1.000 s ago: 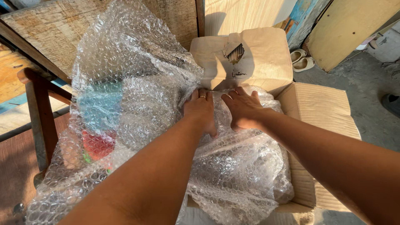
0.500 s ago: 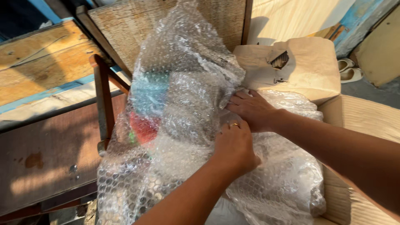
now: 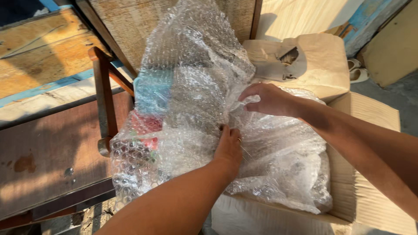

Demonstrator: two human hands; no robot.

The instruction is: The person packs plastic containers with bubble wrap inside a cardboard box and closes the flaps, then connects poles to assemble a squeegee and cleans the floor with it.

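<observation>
Both hands on clear bubble-wrap sheet (image 3: 196,87) rising out of open brown cardboard box (image 3: 370,191).

Left hand (image 3: 228,148) presses flat, grip released; right hand (image 3: 267,99) pinches a fold. Sheet judged light, floppy, slippery; best gathered by bunched folds. Blue-and-red object (image 3: 150,109) shows through it.

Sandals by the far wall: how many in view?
2. Both pale sandals lie side by side on the ground at upper right, one above the other, beyond the cardboard box. More may be hidden.
</observation>
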